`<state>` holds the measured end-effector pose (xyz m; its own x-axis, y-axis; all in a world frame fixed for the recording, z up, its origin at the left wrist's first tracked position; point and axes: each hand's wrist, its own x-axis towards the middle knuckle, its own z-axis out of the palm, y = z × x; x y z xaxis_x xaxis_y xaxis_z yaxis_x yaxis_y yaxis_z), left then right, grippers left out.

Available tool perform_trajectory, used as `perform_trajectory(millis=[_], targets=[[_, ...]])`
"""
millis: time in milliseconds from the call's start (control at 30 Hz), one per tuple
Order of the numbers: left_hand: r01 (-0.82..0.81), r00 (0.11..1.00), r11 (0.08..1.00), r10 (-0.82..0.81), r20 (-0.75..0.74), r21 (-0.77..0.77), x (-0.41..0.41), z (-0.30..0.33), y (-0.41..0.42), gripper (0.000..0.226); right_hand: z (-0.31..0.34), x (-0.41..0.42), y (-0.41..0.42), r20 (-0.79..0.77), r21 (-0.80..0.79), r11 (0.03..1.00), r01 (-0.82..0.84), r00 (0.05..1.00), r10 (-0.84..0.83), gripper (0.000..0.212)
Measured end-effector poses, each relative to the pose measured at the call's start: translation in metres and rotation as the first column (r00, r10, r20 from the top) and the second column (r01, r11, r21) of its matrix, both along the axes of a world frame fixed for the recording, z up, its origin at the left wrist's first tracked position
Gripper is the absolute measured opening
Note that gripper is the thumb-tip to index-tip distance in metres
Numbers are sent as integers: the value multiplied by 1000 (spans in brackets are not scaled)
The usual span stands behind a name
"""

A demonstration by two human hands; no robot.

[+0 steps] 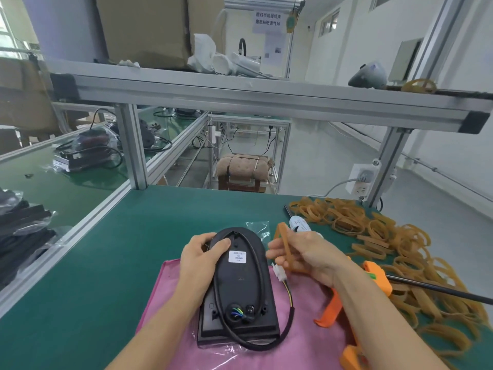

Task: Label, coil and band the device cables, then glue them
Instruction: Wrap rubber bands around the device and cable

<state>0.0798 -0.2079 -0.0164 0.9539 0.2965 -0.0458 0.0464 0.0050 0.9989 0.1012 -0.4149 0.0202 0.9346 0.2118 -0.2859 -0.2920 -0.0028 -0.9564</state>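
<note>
Head view: black device point(240, 287) is lying back-up on a pink cloth point(306, 324), its black cable point(266, 340) looping round the near end and ending at a white connector point(278, 273) just beside the right edge. Left hand point(198, 259) is gripping the device's far left rim, thumb resting on the back near the white label point(238, 256). Right hand point(306, 259) is pinching a tan rubber band point(286, 249), fingers curled round it. Orange glue gun point(373, 279) is lying under the right wrist. Farther right, loose rubber bands point(386, 236) are covering the green bench point(106, 263).
</note>
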Motion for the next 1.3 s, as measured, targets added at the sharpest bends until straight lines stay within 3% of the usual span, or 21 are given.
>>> perform_trajectory(millis=[100, 200, 333, 433, 500, 600, 733, 900, 1033, 1133, 1200, 1233, 1300], targets=[[-5, 1000, 1000, 5, -2, 3, 1, 2, -2, 21, -4, -5, 8, 4, 151, 982, -114, 993, 115, 42], [-14, 1000, 1000, 15, 7, -9, 0, 1, 0, 18, -6, -7, 6, 60, 225, 967, -117, 993, 106, 34], [-29, 998, 1000, 29, 51, 1, -3, 1, 3, 20, 6, -8, -23, 121, 70, 997, 23, 992, -32, 58], [-37, 994, 999, 36, 99, 9, -7, 5, 1, 14, 14, -5, -36, 109, -50, 999, -18, 994, 24, 67], [-35, 990, 999, 30, 136, 33, -9, 7, 0, 15, 12, -2, -27, 33, -81, 991, -104, 994, 106, 56], [-32, 978, 994, 10, 208, 101, -10, 9, -2, 16, 10, 2, -5, -25, -78, 962, -260, 966, 259, 16], [-57, 960, 977, -2, 278, 206, -9, 10, -3, 17, 14, 6, 15, 2, -74, 935, -346, 938, 347, 33], [-94, 950, 970, 19, 312, 226, -10, 9, -4, 21, 14, 5, 32, 117, -290, 929, -229, 955, 272, 41], [-120, 952, 958, 37, 302, 261, -13, 10, -4, 16, 8, 3, 36, 207, -303, 944, -133, 957, 201, 31], [-257, 921, 821, 49, 386, 510, -15, 27, -8, 24, 4, -1, 36, 247, -246, 962, -120, 952, 182, 21], [-232, 903, 740, -77, 422, 632, -14, 51, -17, 25, 5, -3, 37, 302, -275, 957, -94, 936, 179, 20], [-144, 920, 673, -179, 349, 725, -12, 64, -24, 22, 6, -3, 38, 323, -289, 954, -85, 929, 180, 17], [71, 954, 432, -294, 66, 899, -5, 85, -39, 22, 7, -2, 38, 328, -295, 950, -102, 923, 202, 16]])
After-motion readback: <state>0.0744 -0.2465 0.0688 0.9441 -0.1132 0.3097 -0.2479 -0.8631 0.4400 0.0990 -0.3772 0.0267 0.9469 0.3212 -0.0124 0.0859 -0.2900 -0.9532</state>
